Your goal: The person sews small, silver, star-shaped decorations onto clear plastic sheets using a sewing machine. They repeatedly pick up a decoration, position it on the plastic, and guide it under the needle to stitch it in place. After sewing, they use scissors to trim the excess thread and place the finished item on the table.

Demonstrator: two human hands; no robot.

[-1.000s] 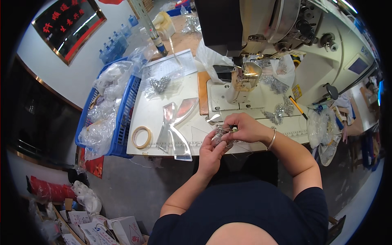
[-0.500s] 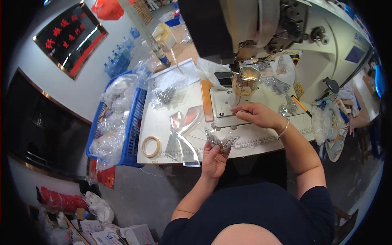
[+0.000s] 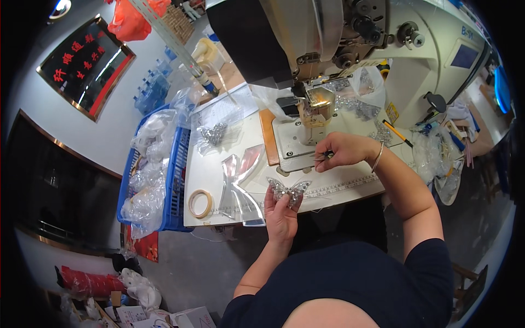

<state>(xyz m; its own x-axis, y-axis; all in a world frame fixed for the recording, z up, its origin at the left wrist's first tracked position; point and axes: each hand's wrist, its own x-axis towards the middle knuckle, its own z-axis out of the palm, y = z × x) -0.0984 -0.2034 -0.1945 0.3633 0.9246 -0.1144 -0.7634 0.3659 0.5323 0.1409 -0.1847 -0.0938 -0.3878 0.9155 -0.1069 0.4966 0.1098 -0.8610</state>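
A silver butterfly applique (image 3: 290,189) with sparkling wings spread is held by its lower edge in my left hand (image 3: 281,217), just over the table's front edge. To the right and a little farther away, my right hand (image 3: 346,150) is closed around a small dark tool (image 3: 328,154) with a thin metal tip, like thread snips; the fingers hide most of it. That hand is just in front of the needle area of a white sewing machine (image 3: 437,65), above its metal plate (image 3: 295,136). Clear plastic pieces (image 3: 243,188) lie left of the butterfly.
A tape roll (image 3: 200,203) lies at the table's left front corner. Beside the table stands a blue crate (image 3: 176,199) full of plastic bags. Silver pieces in a bag (image 3: 214,133) rest on the far left; an orange pen (image 3: 397,133) lies right. A ruler strip (image 3: 344,187) runs along the front.
My right hand has turned and curled its fingers round the small dark tool, slightly nearer to me. The butterfly in my left hand has tilted to show its wings more fully. The view has shifted slightly.
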